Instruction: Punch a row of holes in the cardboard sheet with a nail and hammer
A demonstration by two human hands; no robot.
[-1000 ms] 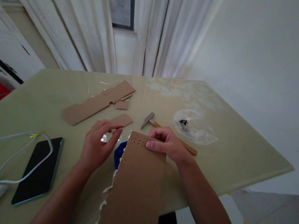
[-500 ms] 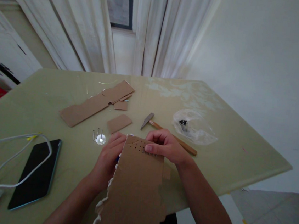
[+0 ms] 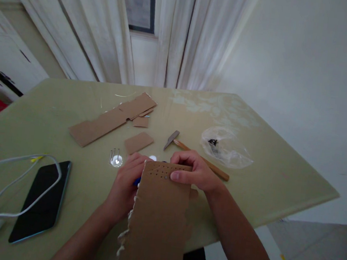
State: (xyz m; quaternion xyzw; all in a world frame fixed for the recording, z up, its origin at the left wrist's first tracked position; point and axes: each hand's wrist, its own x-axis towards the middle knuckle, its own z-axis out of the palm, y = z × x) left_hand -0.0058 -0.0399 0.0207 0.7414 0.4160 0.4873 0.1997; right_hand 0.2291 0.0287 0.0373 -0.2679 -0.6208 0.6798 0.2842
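Observation:
A tall piece of cardboard (image 3: 160, 219) stands in front of me, with rows of small holes near its top edge and a ragged white left edge. My right hand (image 3: 192, 171) grips the top right of it, thumb pressed on the near face beside the holes and fingers behind. At its left edge, my left hand (image 3: 126, 183) is closed, its fingertips hidden behind the board. A bit of something blue (image 3: 137, 181) shows at that hand, mostly covered. Just past the right hand lies a hammer (image 3: 201, 155) with a wooden handle.
Nails (image 3: 114, 155) stand on a round white disc left of my hands. Cardboard scraps (image 3: 112, 119) lie farther back. A clear plastic bag (image 3: 227, 148) with dark small pieces is on the right. A tablet (image 3: 42, 201) and white cable (image 3: 12, 215) lie on the near left.
The cardboard's top edge has dropped slightly and its lower left edge has shifted right. My right thumb sits slightly lower and to the right. More of a white disc shows behind the board.

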